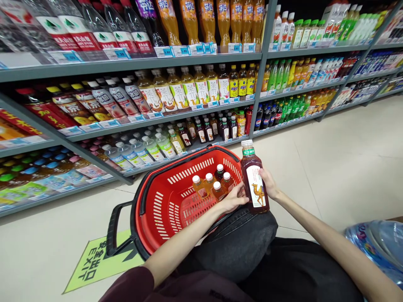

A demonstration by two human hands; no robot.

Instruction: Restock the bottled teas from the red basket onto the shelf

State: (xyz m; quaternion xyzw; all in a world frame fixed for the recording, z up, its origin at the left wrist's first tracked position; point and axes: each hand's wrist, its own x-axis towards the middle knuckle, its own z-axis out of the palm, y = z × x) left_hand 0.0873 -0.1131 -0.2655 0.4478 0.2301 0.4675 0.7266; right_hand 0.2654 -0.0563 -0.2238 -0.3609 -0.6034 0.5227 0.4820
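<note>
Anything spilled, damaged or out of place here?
No spill or damage shows; the dark bottle between the left hand and right hand looks intact. Mildly odd: the red basket partly hides the yellow-green exit floor sign from this view.

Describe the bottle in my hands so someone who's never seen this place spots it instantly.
Start at the red shopping basket before the drinks shelves. Just right of it, between the left hand and right hand, is a dark 东方树叶 bottle with a green neck band. Unlike the five white-capped bottles in the basket, it is held up, its white camel label showing.
</note>
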